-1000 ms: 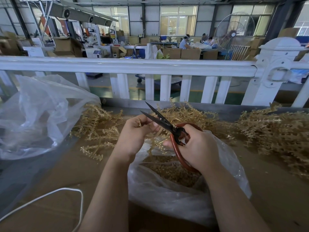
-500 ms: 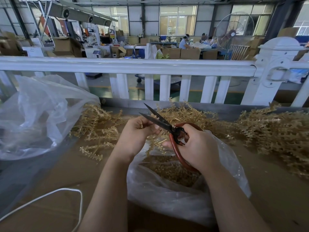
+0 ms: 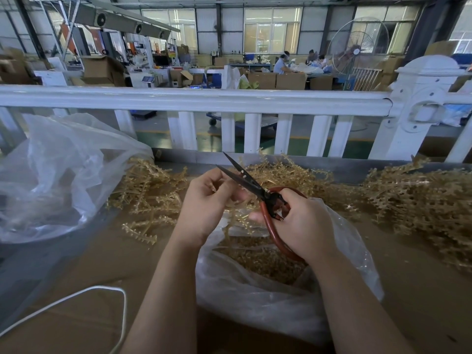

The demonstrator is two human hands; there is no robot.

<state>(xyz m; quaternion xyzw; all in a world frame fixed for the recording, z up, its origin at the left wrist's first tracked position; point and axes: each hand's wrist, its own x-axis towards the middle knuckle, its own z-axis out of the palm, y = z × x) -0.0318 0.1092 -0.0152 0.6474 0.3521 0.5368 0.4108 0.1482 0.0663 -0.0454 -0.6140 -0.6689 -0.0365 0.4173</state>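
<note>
My right hand (image 3: 301, 226) grips red-handled scissors (image 3: 255, 190) with dark blades slightly parted, pointing up and left. My left hand (image 3: 204, 203) pinches a tan plastic sprue strip (image 3: 237, 218) just under the blades; the strip hangs down between both hands. Below them lies an open clear plastic bag (image 3: 255, 297) holding several small tan cut pieces (image 3: 258, 259).
Piles of tan sprue strips lie at left (image 3: 150, 198), behind the hands (image 3: 288, 172) and at right (image 3: 419, 205) on the brown table (image 3: 81, 264). A large clear bag (image 3: 58, 175) sits far left. A white cord (image 3: 102, 292) loops near the front. A white railing (image 3: 194, 100) borders the table's back.
The scissor blades have narrowed a little and both hands have shifted slightly. The strip stays pinched in my left hand.
</note>
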